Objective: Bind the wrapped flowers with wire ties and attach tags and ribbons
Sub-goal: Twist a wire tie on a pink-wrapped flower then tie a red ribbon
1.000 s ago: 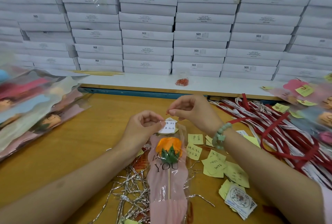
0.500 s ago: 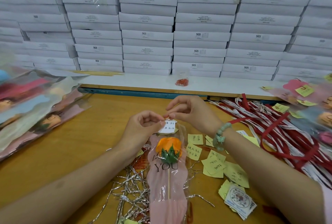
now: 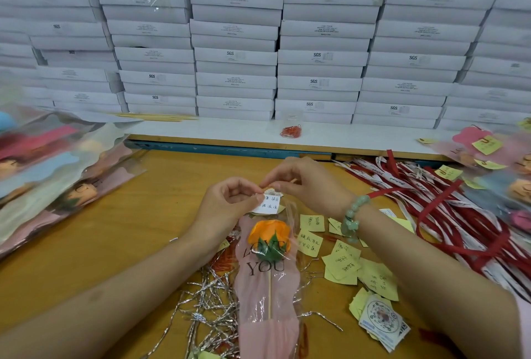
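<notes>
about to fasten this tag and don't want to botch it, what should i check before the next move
1. Left hand pinches the white tag: ok.
2. Right hand pinches at the tag's top edge: ok.
3. Tag sits at the top of the wrapped flower: ok.
4. Fastener through tag and wrap: cannot tell, hidden by the hands.
5. Silver wire ties lie beside the wrap: ok.
6. Red ribbons lie to the right: ok.
</notes>
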### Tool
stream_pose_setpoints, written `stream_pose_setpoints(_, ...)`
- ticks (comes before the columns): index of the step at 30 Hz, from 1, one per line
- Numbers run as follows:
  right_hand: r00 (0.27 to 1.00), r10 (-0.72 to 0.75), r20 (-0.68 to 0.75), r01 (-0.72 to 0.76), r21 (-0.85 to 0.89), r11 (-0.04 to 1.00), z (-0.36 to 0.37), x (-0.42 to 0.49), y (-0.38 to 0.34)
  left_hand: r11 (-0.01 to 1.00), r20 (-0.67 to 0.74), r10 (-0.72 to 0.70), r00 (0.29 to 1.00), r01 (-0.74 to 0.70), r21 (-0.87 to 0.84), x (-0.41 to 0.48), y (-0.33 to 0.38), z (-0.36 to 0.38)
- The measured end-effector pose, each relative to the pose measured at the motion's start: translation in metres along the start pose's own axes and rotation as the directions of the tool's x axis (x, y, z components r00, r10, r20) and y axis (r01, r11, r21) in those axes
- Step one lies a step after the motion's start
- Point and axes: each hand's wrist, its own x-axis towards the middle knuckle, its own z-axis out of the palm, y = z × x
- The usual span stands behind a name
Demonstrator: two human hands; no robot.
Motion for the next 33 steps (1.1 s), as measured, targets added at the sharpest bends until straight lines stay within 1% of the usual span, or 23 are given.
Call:
stream_pose_setpoints(2, 0.998, 0.019, -0.059, -0.016, 0.051, 0.999, 0.0013, 0.0, 0.0005, 1.0, -0.001, 0.001, 1.0, -0.001, 0.0, 0.0003, -0.0005, -0.0005)
stream_pose_setpoints(5, 0.984, 0.087, -0.159, -0.06, 0.167, 0.984, 0.004, -0.0002, 0.0022, 1.0, -0.001, 0.0, 1.0, 0.0, 0.01, 0.0004, -0.0013, -0.0008)
stream_pose_setpoints(7, 0.974, 0.123, -0.191, -0.081, 0.213, 0.974, 0.0069, -0.0007, 0.0023, 1.0, 0.006, -0.005, 1.0, 0.005, 0.01, 0.0003, -0.0014, -0.0012)
stream_pose_setpoints(10, 0.975, 0.14, -0.171, -0.096, 0.242, 0.965, 0.0099, -0.0016, 0.0023, 1.0, 0.013, -0.006, 1.0, 0.006, 0.002, 0.0005, -0.0011, -0.0015)
stream_pose_setpoints(13, 0.982, 0.128, -0.141, -0.088, 0.257, 0.962, 0.0102, -0.0021, 0.0017, 1.0, 0.015, -0.003, 1.0, 0.003, 0.002, 0.0, -0.0006, -0.0011)
stream_pose_setpoints(20, 0.981, 0.133, -0.139, -0.087, 0.294, 0.952, 0.0091, -0.0012, 0.0019, 1.0, 0.003, -0.006, 1.0, 0.006, 0.013, -0.0005, 0.0, -0.0002)
stream_pose_setpoints(29, 0.989, 0.111, -0.1, -0.083, 0.251, 0.964, 0.0076, -0.0017, 0.0006, 1.0, -0.002, -0.005, 1.0, 0.005, 0.012, -0.0009, 0.0, 0.0005)
stream_pose_setpoints(33, 0.989, 0.119, -0.083, -0.094, 0.253, 0.963, 0.0063, -0.0021, -0.0004, 0.999, -0.02, -0.005, 1.0, 0.005, 0.038, -0.0012, -0.0008, -0.0005)
